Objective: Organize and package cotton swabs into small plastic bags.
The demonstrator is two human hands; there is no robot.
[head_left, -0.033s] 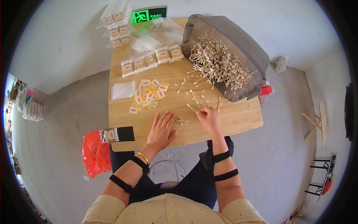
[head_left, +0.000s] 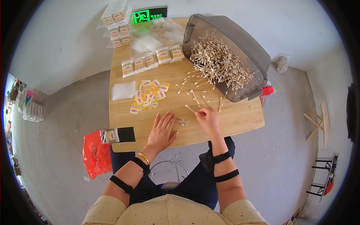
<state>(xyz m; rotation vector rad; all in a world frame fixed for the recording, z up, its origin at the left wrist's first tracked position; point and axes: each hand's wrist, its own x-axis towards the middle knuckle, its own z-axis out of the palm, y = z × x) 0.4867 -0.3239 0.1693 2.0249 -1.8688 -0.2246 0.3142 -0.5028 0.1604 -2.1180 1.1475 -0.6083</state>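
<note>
My left hand lies flat near the front of the wooden table, fingers stretched out. From beneath its fingers pokes a small bunch of cotton swabs, their other ends hidden by the hand. To the right, my right hand is closed in a pinch on a single cotton swab, whose white tip points left and away from me. Several loose swabs are scattered just beyond that hand. Farther back, a tipped grey plastic bin spills a large heap of swabs.
Yellow-and-white paper cards lie in a loose pile beside clear plastic sleeves. Filled swab packets stand in a row behind, near stacked packs. A black stand with a packet and a red bag are at the left front edge.
My right hand has shifted slightly to the left with the cotton swab, toward the bunch. My left hand has stayed in place.
</note>
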